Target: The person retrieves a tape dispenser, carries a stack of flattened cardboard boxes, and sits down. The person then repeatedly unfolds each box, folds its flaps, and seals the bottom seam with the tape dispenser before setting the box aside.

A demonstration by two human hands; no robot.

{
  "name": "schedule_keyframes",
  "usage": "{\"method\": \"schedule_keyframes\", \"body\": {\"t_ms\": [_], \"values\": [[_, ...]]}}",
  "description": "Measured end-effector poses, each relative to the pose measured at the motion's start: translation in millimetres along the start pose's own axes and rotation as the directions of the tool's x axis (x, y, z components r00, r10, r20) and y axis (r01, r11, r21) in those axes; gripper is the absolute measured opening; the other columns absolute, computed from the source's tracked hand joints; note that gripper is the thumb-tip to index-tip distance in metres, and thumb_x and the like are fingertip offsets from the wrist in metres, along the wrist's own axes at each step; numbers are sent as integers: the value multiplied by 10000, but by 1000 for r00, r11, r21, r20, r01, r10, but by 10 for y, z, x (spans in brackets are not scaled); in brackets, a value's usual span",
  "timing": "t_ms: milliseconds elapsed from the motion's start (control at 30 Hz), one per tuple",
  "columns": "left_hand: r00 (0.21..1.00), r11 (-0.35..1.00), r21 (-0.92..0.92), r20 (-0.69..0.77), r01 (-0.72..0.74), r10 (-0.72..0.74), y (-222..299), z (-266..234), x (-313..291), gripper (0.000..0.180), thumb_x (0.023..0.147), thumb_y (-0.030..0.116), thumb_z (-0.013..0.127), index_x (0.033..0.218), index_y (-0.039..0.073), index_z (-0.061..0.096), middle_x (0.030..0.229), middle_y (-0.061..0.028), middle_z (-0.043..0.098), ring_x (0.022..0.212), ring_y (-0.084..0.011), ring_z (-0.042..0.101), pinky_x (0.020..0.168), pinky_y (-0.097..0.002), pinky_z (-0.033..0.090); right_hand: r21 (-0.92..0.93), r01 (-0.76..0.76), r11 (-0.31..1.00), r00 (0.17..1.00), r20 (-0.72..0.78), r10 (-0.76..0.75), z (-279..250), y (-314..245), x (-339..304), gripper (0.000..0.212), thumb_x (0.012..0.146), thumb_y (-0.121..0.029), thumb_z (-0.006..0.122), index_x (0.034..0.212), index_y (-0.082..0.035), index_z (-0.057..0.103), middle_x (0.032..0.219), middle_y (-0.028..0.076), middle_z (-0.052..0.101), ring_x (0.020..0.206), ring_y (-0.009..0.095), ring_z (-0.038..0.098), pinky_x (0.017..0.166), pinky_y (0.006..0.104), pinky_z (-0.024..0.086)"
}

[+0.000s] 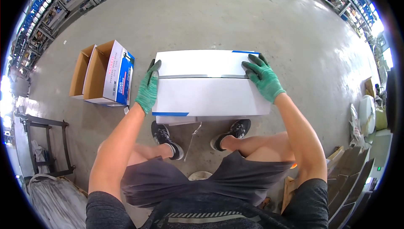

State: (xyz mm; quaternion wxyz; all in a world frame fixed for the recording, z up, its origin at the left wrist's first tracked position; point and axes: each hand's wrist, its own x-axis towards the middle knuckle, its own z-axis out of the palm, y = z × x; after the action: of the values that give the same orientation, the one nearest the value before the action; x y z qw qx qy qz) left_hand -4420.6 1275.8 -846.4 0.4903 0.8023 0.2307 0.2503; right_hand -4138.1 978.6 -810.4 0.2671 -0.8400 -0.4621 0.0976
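A white cardboard box with blue corner strips is in front of me above my feet, its two long top flaps meeting at a middle seam. My left hand, in a green glove with dark fingertips, grips the box's left side, thumb near the seam. Over the right edge, my right hand, gloved alike, holds the box with its fingers on the far flap and its thumb near the seam. Beneath the box a white edge sticks out; what it belongs to is mostly hidden.
Two top-open cartons, brown inside with white and blue outsides, stand close together on the grey concrete floor at the left. A dark metal frame is at the near left. Folded cardboard leans at the near right. Shelving lines the far edges.
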Motion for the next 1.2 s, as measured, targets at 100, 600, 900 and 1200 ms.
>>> {"method": "schedule_keyframes", "body": {"t_ms": [100, 600, 900, 1200], "values": [[999, 996, 81, 29, -37, 35, -18, -13, -4, 456, 1019, 282, 485, 1446, 123, 454, 1556, -158, 320, 1440, -258, 290, 1172, -348, 222, -86, 22, 996, 1000, -16, -23, 33, 26, -2, 356, 939, -178, 613, 1293, -213, 625, 1500, 53, 425, 1440, 332, 246, 1170, 410, 285], [986, 889, 456, 163, -43, -36, 4, -188, 54, 485, 1030, 240, 448, 1503, 174, 363, 1549, -89, 346, 1450, -239, 263, 1188, -367, 208, 25, -586, 810, 783, -241, 574, -1183, 764, -1289, 425, 944, -105, 571, 1366, -99, 521, 1166, 160, 658, 994, 242, 612, 937, 293, 473], [990, 926, 378, 125, 15, -68, -124, -86, 114, 480, 1026, 290, 465, 1490, 187, 394, 1518, -110, 389, 1418, -271, 323, 1175, -373, 237, -356, -850, 388, 438, -68, 896, 126, 1171, -3422, 772, 895, -218, 584, 1550, -182, 176, 1166, 224, 643, 1060, 366, 634, 869, 442, 516], [985, 944, 330, 149, 28, -82, 28, -12, 52, 500, 1008, 260, 493, 1491, 207, 374, 1529, -221, 314, 1441, -346, 273, 1171, -391, 253, 635, -427, 644, 638, -293, 712, -202, 1285, -2966, 609, 961, -131, 569, 1517, -108, 321, 1291, 78, 566, 1057, 171, 587, 921, 306, 490]]}}
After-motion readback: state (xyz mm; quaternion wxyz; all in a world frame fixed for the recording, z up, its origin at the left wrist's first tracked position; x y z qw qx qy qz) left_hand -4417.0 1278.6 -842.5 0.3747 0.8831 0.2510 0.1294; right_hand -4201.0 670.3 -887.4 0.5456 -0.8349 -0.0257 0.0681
